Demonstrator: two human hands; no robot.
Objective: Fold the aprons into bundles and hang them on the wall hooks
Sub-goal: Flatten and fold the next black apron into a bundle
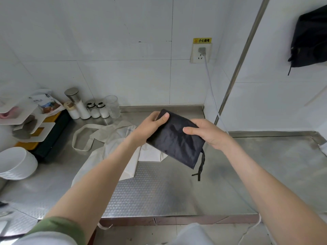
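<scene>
Black fabric, folded flat into a rectangle, is the black apron bundle at the centre of the frame, held in the air above the steel counter. The left hand grips its upper left corner, thumb on top and fingers underneath. The right hand pinches the right edge the same way, so both hands are clamped on the one bundle with the cloth spanning between them. A loose tie dangles from the lower right corner, and this looks like the main risk: nothing appears to bind the folds, so shifting to a one-handed hold on the way to the wall would probably let the layers slide open. The hanging tie could also snag or drag. A white apron lies spread and unfolded on the counter at centre left, its neck loop beside a row of jars, so it is not yet bundled. Reaching across for it carelessly could knock the jars or the stacked white bowls at the left edge. At the upper right, another dark bundle hangs on the wall. Its hook is hidden, so I cannot tell whether a free hook is beside it. A plugged-in wall socket sits above the counter's back corner.
</scene>
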